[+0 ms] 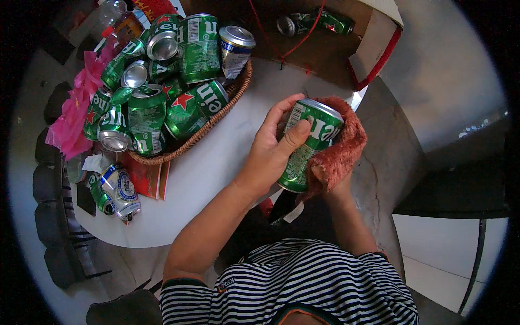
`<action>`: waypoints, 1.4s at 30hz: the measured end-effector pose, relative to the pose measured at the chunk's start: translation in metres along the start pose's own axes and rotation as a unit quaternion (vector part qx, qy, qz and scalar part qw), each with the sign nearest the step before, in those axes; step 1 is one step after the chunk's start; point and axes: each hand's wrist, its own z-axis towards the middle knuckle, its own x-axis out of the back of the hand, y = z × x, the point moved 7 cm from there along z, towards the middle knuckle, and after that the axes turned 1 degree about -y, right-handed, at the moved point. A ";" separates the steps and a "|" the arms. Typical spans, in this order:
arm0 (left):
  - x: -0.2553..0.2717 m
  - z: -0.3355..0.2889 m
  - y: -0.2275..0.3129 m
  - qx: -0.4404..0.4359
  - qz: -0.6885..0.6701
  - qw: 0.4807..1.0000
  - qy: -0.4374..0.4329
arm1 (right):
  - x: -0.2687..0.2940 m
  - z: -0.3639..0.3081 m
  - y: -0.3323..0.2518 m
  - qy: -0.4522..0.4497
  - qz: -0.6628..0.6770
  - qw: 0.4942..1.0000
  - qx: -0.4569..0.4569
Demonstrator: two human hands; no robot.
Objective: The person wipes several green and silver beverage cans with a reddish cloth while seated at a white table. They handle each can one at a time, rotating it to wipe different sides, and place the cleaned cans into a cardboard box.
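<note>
My left hand (269,149) is wrapped round a green beer can (306,154), its thumb across the front. The can is held tilted above the near edge of the white table. Against its right side my right hand (335,181) presses a fuzzy reddish-brown cloth (345,142), which covers most of that hand's fingers. To the left, a wicker basket (208,125) is heaped with several green cans (199,49) and a silver-and-blue can (236,51). Some of these cans look dented.
An open cardboard box (379,40) at the back holds green cans (330,24), with a red string across it. Two crushed cans (120,189) lie on the white table (216,187) before the basket. Pink plastic (73,124) hangs beside it. Dark stools (51,187) stand left.
</note>
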 end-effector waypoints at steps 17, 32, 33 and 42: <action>0.006 -0.001 0.001 -0.041 0.066 0.997 -0.016 | 0.005 0.000 0.016 0.000 0.062 0.998 -0.029; 0.008 0.000 0.010 -0.022 0.070 0.997 0.030 | 0.002 0.004 0.017 -0.078 -0.050 0.994 -0.057; 0.011 0.001 0.009 -0.039 0.079 0.995 0.045 | 0.004 0.011 0.019 -0.065 -0.097 0.993 -0.035; 0.013 0.001 -0.003 0.069 -0.082 0.992 0.069 | -0.011 0.000 0.013 -0.072 0.079 0.994 -0.026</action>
